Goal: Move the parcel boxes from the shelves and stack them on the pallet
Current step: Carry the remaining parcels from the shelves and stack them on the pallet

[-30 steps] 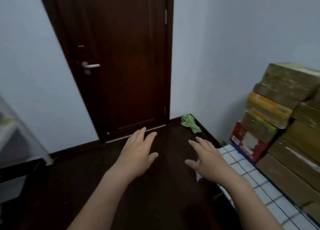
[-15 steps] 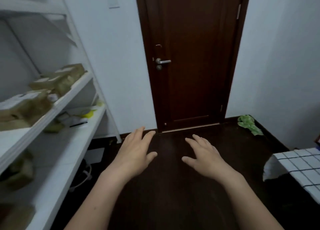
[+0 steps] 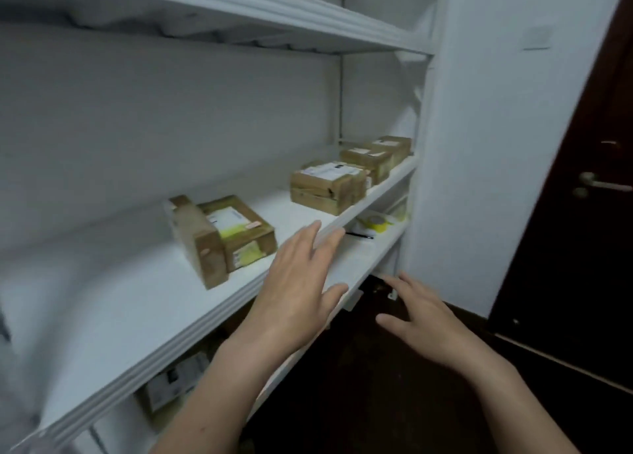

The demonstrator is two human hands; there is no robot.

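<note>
Head view: my left hand and right hand, both grips spread and empty, before the shelf; nearest parcel box lies on it. I should clasp opposite sides, lift level.

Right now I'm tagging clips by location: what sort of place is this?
Probably a small parcel storeroom in an ordinary room: white shelves carrying labelled cardboard parcel boxes, beside a dark wooden door.

Brown cardboard parcel boxes, paper labels; matt white shelf; glossy dark wood door.
</note>
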